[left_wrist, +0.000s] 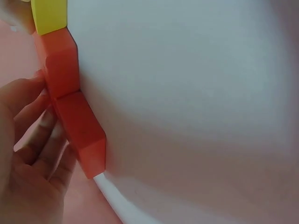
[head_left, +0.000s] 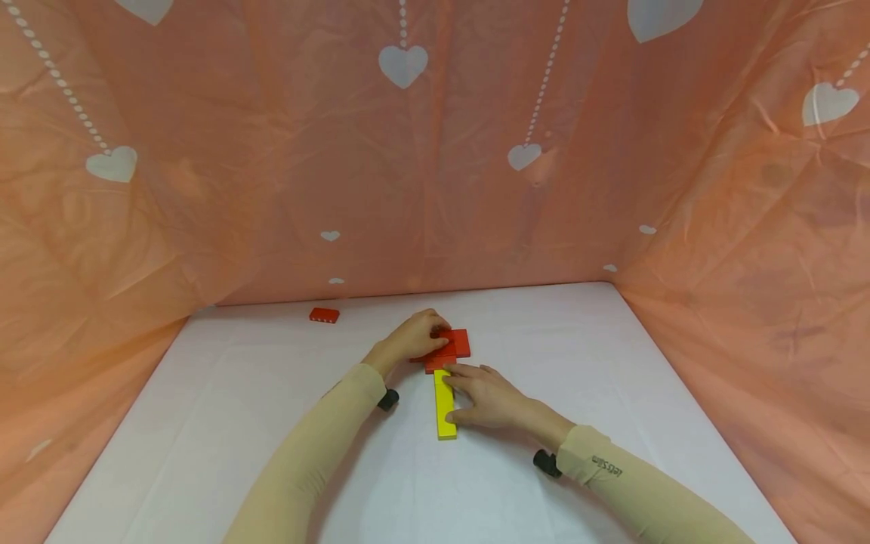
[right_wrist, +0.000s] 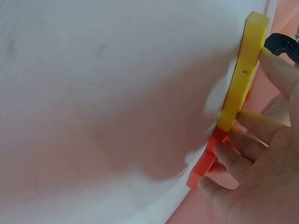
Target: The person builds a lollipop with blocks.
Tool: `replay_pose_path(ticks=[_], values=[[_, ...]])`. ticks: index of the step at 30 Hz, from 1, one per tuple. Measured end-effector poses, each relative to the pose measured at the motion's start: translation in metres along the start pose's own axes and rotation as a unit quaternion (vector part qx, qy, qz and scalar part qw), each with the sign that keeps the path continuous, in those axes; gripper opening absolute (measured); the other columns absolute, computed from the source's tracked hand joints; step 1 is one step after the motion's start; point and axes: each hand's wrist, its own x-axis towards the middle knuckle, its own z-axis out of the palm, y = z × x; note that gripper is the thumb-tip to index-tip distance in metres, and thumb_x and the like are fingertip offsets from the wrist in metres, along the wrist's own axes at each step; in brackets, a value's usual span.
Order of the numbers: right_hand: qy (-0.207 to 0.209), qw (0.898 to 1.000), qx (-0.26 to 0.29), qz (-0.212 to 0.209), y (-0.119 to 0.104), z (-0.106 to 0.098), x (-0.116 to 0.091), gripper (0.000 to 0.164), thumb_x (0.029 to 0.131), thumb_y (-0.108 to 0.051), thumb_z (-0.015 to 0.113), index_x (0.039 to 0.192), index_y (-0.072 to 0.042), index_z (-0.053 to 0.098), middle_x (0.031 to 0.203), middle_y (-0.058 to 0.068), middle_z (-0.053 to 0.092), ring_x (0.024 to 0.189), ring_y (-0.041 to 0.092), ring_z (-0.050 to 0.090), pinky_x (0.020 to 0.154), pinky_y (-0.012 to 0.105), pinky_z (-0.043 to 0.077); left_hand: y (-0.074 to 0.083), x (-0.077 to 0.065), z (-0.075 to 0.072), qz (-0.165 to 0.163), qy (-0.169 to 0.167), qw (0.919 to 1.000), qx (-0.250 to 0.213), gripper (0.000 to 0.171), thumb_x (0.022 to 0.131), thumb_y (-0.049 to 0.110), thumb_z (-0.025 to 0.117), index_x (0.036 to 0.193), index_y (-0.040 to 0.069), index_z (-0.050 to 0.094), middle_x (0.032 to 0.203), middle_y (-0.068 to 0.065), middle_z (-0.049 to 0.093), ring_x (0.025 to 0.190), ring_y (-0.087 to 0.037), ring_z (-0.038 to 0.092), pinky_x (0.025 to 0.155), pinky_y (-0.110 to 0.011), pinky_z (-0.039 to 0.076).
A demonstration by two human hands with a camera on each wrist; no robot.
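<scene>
Several flat red blocks (head_left: pixel 461 343) lie together on the white table, some partly covered by my left hand (head_left: pixel 416 337). The fingers of that hand touch the top and side of the red group, loosely bent. Below the group, a yellow strip (head_left: pixel 445 412) of blocks runs toward me, its far end meeting the nearest red block (head_left: pixel 435 365). Along the right side of the strip, my right hand (head_left: pixel 492 399) rests spread fingers and thumb against the yellow. In the right wrist view a seam divides the yellow strip (right_wrist: pixel 245 70) near its red end.
A separate red block (head_left: pixel 324 315) with white dots on its edge lies at the back left of the white table (head_left: pixel 272 393). Peach curtains (head_left: pixel 435 189) with white hearts hang around the back and sides. Black wrist cameras (head_left: pixel 388 400) sit on both wrists.
</scene>
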Motion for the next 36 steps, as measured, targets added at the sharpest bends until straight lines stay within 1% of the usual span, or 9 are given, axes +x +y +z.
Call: replay_pose_path(ticks=[6, 14, 18, 20, 25, 28, 36], values=[[0.001, 1.000, 0.001, 0.000, 0.0001, 0.0006, -0.0003, 0.069, 0.092, -0.042, 0.078, 0.149, -0.008, 0.057, 0.161, 0.008, 0.045, 0.149, 0.030, 0.041, 0.123, 0.057, 0.027, 0.0000, -0.0019, -0.0001, -0.014, -0.016, 0.9998, 0.006, 0.032, 0.102, 0.021, 0.069, 0.130, 0.006, 0.071, 0.120, -0.008, 0.065, 0.110, -0.023, 0.061, 0.108, -0.041, 0.051], [0.000, 1.000, 0.003, 0.002, -0.0004, -0.0003, -0.0012, 0.069, 0.092, -0.041, 0.078, 0.149, -0.008, 0.057, 0.162, 0.008, 0.044, 0.149, 0.030, 0.040, 0.123, 0.058, 0.027, 0.0034, -0.0023, -0.0012, -0.021, -0.021, 0.9995, 0.011, 0.033, 0.102, 0.021, 0.068, 0.132, 0.006, 0.070, 0.124, -0.008, 0.065, 0.113, -0.024, 0.061, 0.108, -0.041, 0.050], [0.000, 1.000, 0.003, -0.002, -0.0006, -0.0004, -0.0014, 0.068, 0.092, -0.040, 0.078, 0.148, -0.007, 0.058, 0.161, 0.009, 0.045, 0.149, 0.030, 0.041, 0.123, 0.058, 0.028, 0.0066, -0.0016, -0.0015, -0.012, -0.023, 0.9996, 0.010, 0.034, 0.102, 0.020, 0.068, 0.134, 0.007, 0.069, 0.122, -0.008, 0.066, 0.110, -0.024, 0.062, 0.106, -0.042, 0.052], [-0.001, 1.000, 0.002, -0.005, -0.0006, -0.0005, -0.0014, 0.068, 0.093, -0.040, 0.078, 0.148, -0.006, 0.058, 0.161, 0.009, 0.045, 0.149, 0.030, 0.041, 0.123, 0.058, 0.028, 0.0078, -0.0008, -0.0012, -0.008, -0.027, 0.9996, 0.008, 0.036, 0.103, 0.021, 0.067, 0.136, 0.009, 0.068, 0.122, -0.008, 0.065, 0.110, -0.024, 0.062, 0.106, -0.042, 0.051], [-0.001, 1.000, 0.003, -0.012, 0.0002, -0.0004, -0.0013, 0.068, 0.093, -0.040, 0.078, 0.148, -0.005, 0.058, 0.161, 0.010, 0.045, 0.149, 0.031, 0.040, 0.123, 0.059, 0.027, 0.0087, 0.0017, 0.0006, -0.002, -0.042, 0.9990, 0.016, 0.035, 0.104, 0.022, 0.065, 0.139, 0.016, 0.069, 0.129, -0.007, 0.064, 0.118, -0.025, 0.060, 0.111, -0.045, 0.048], [-0.001, 1.000, 0.005, -0.012, 0.0008, -0.0004, -0.0014, 0.068, 0.093, -0.040, 0.078, 0.148, -0.005, 0.058, 0.161, 0.010, 0.044, 0.149, 0.031, 0.040, 0.123, 0.059, 0.027, 0.0088, 0.0029, 0.0013, 0.002, -0.047, 0.9986, 0.024, 0.034, 0.104, 0.021, 0.064, 0.138, 0.018, 0.070, 0.131, -0.007, 0.064, 0.122, -0.026, 0.059, 0.113, -0.046, 0.046], [0.001, 1.000, 0.002, -0.012, 0.0005, -0.0004, -0.0017, 0.068, 0.093, -0.040, 0.078, 0.148, -0.005, 0.058, 0.161, 0.010, 0.045, 0.149, 0.031, 0.040, 0.123, 0.059, 0.028, 0.0089, 0.0016, 0.0023, 0.000, -0.047, 0.9986, 0.023, 0.035, 0.104, 0.021, 0.064, 0.139, 0.019, 0.070, 0.132, -0.007, 0.064, 0.123, -0.026, 0.059, 0.113, -0.046, 0.046]])
